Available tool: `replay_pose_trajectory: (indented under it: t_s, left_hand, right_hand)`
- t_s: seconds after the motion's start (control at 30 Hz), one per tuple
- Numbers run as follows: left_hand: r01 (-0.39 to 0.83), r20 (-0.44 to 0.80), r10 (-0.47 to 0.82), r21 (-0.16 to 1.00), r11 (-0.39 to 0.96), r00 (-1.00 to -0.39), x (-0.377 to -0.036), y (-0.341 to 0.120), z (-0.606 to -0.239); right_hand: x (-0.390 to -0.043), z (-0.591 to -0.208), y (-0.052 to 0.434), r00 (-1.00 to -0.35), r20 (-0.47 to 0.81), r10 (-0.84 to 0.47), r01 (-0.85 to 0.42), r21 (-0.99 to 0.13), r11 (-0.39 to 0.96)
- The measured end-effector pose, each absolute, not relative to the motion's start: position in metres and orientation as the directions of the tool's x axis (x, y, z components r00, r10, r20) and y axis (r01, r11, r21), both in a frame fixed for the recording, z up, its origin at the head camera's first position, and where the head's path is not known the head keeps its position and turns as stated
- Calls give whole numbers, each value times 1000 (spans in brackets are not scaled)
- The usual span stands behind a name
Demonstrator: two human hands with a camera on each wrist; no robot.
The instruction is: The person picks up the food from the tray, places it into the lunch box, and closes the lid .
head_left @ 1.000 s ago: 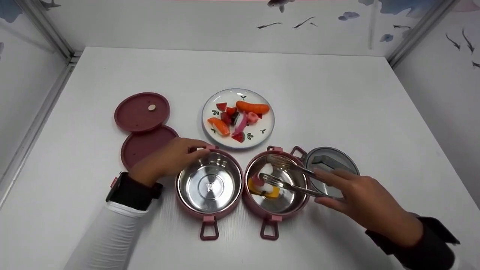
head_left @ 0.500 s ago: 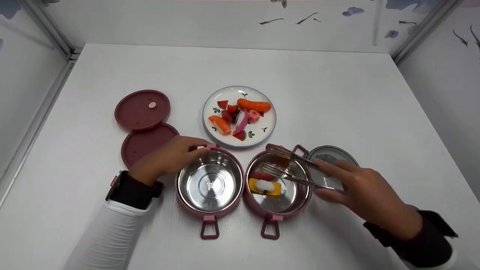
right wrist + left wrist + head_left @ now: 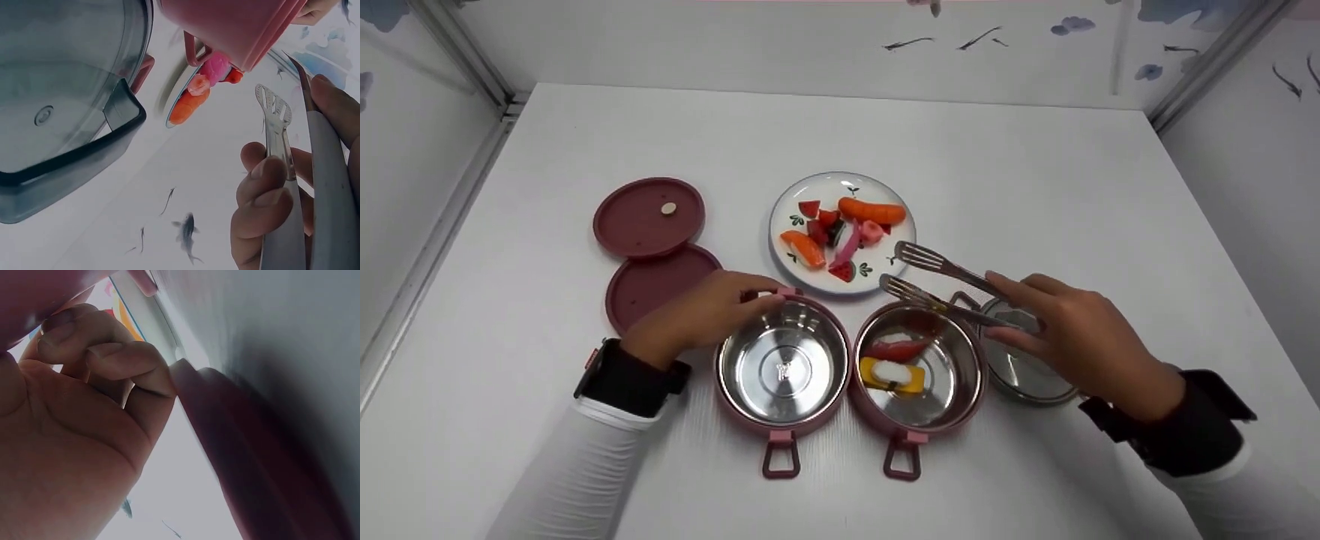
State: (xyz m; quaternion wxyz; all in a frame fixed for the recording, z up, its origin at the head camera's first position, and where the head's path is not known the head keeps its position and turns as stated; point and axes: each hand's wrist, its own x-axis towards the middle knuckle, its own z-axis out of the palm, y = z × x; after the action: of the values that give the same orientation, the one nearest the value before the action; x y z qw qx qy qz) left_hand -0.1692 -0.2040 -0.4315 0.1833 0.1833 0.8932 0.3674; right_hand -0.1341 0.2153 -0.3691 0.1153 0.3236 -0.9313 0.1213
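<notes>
My left hand (image 3: pixel 712 307) holds the far rim of the left pink pot (image 3: pixel 814 386), thumb and fingers at its back latch. The steel inside of this pot is bare. My right hand (image 3: pixel 1069 330) grips metal serving tongs (image 3: pixel 971 280); their slotted tips are apart with nothing between them, over the back of the right pink pot (image 3: pixel 943 386). In that pot lie a yellow-and-white sushi piece (image 3: pixel 892 373) and a red-topped one (image 3: pixel 896 349). In the right wrist view, fingers and thumb press the two arms of the tongs (image 3: pixel 278 140).
Behind the pots stands a white plate (image 3: pixel 892 262) with toy sushi, a carrot-like orange piece (image 3: pixel 871 211) and fruit pieces. Two dark red lids (image 3: pixel 622 225) overlap at the left. A grey see-through lid (image 3: pixel 1035 379) sits beside the right pot, under my right hand.
The tongs have let go of the red-topped sushi inside the right pot, then risen and moved back toward the plate. My left hand has stayed at the left pot.
</notes>
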Motion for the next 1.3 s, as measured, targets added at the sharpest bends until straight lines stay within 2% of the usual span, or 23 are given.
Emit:
replay_pose_trajectory:
  t_s: [0.17, 0.4, 0.73, 1.1, 1.3]
  left_hand:
    - [202, -191, 469, 719, 665, -862, -169, -203, -433]
    - [197, -199, 469, 719, 666, -861, -169, -203, -435]
    - [195, -192, 466, 726, 660, -864, -169, -203, -433]
    - [204, -185, 465, 719, 665, -866, -170, -203, -432]
    - [200, -181, 460, 722, 663, -869, -170, -203, -433]
  right_hand:
    - [-147, -368, 209, -777, 267, -570, -617, -144, 774]
    - [-169, -372, 198, -830, 169, -531, -555, -165, 815]
    - [-198, -377, 180, -869, 26, -494, -492, -145, 858]
    - [-209, -382, 176, -867, 42, -497, -498, -138, 856]
    - [-214, -382, 173, -876, -2, -482, -478, -138, 868]
